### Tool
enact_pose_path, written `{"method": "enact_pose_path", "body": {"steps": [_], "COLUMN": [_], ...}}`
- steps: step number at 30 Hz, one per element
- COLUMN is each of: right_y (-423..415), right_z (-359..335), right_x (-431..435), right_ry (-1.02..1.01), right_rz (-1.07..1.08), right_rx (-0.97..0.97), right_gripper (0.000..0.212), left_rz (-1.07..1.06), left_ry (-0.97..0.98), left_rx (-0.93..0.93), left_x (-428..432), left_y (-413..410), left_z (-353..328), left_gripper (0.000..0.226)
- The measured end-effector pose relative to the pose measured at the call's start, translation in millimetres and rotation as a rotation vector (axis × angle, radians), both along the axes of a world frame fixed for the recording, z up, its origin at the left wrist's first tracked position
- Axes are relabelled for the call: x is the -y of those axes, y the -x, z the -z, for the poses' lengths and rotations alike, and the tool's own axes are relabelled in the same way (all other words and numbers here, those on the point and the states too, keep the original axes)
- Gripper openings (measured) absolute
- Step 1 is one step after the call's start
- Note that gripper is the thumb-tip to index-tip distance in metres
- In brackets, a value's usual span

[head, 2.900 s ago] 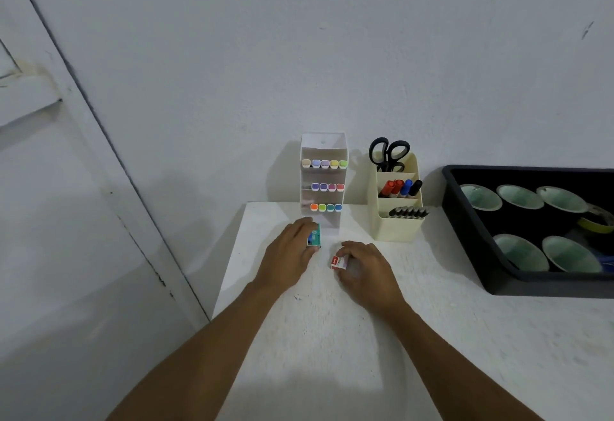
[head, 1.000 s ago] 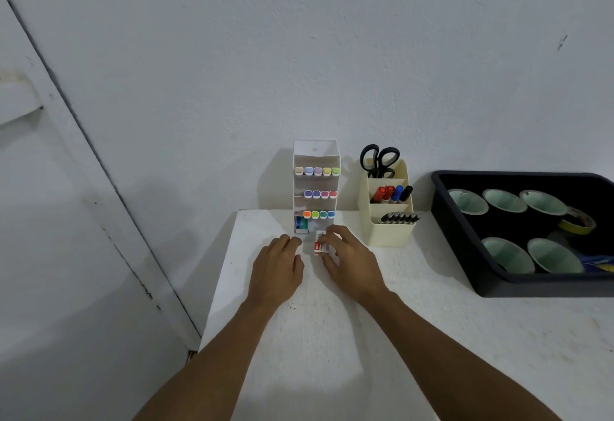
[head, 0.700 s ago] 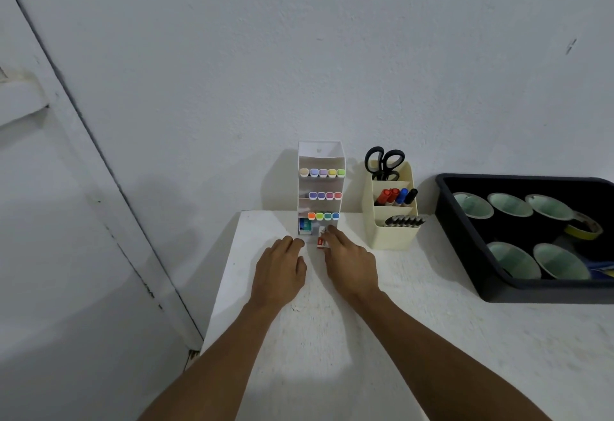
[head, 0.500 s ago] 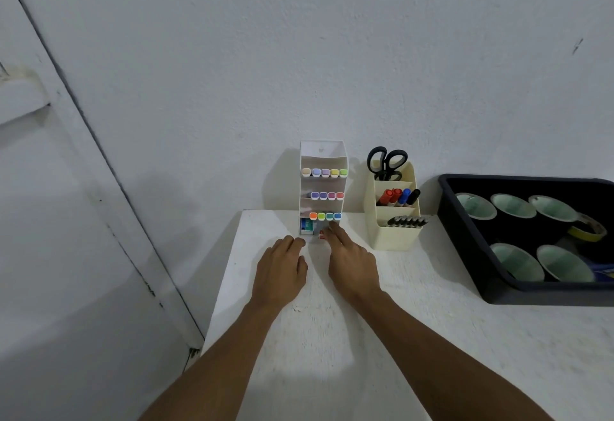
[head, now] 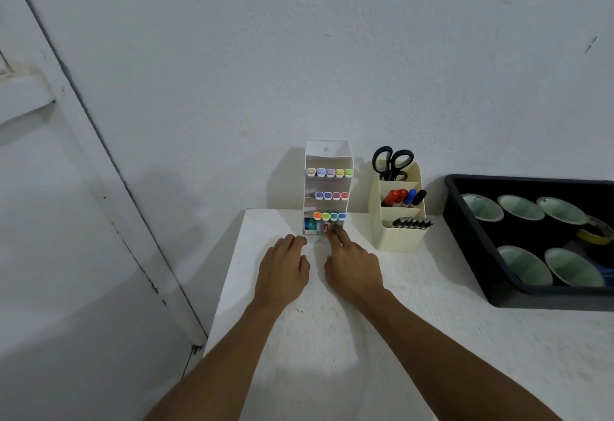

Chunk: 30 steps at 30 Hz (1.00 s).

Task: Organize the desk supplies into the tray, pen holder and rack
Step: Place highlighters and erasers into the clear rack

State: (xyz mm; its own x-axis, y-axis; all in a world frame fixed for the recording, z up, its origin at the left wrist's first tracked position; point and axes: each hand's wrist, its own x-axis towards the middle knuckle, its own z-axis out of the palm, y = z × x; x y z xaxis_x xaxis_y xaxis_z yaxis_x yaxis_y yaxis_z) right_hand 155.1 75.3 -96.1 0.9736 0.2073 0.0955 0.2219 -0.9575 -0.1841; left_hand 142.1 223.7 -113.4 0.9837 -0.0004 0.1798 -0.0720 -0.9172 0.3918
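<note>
A white tiered rack [head: 327, 154] stands against the wall with rows of coloured markers. In its bottom slot sit a teal box [head: 309, 225] and a red-and-white box [head: 326, 228]. My right hand [head: 354, 262] lies on the table with its fingertips touching the red-and-white box at the slot's mouth. My left hand [head: 282, 267] rests flat on the table just in front of the rack, holding nothing. A cream pen holder [head: 400, 237] to the right holds black scissors [head: 392, 161], markers and pens. The black tray [head: 471, 247] sits at the far right.
The black tray contains several pale green tape rolls [head: 523, 262] and a yellow tape roll [head: 596, 232]. The white table's left edge [head: 229, 274] drops off beside my left hand. A white wall runs behind everything.
My right hand slid the red-and-white box forward from the table into the rack's bottom slot beside the teal box. My left hand let go of the teal box and rests flat.
</note>
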Motion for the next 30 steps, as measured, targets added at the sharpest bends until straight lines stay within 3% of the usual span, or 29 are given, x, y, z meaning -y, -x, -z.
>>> {"method": "enact_pose_path", "body": {"steps": [13, 16, 18, 20, 22, 25, 30], "right_y": [7, 14, 13, 8, 3, 0, 3], "right_z": [4, 14, 15, 12, 10, 8, 10], "right_x": [-1, 6, 11, 14, 11, 0, -21], "right_ry": [-0.055, -0.273, -0.514, -0.690, -0.724, -0.668, -0.572], "right_rz": [-0.012, 0.002, 0.175, 0.298, 0.253, 0.159, 0.144], "right_rx": [0.008, 0.194, 0.218, 0.130, 0.021, -0.127, -0.155], "right_gripper": [0.066, 0.044, 0.031, 0.040, 0.059, 0.073, 0.075], "left_rz": [-0.001, -0.039, -0.059, -0.058, -0.032, 0.030, -0.009], "left_ry": [0.092, 0.240, 0.350, 0.410, 0.426, 0.381, 0.495], "left_rx": [0.017, 0.015, 0.007, -0.052, -0.125, -0.180, -0.182], "left_x": [1, -1, -2, 0, 2, -2, -18], "left_y": [0, -1, -4, -8, -9, -9, -4], "left_z": [-3, -6, -9, -14, -19, -20, -17], "left_gripper": [0.043, 0.037, 0.047, 0.062, 0.071, 0.073, 0.071]}}
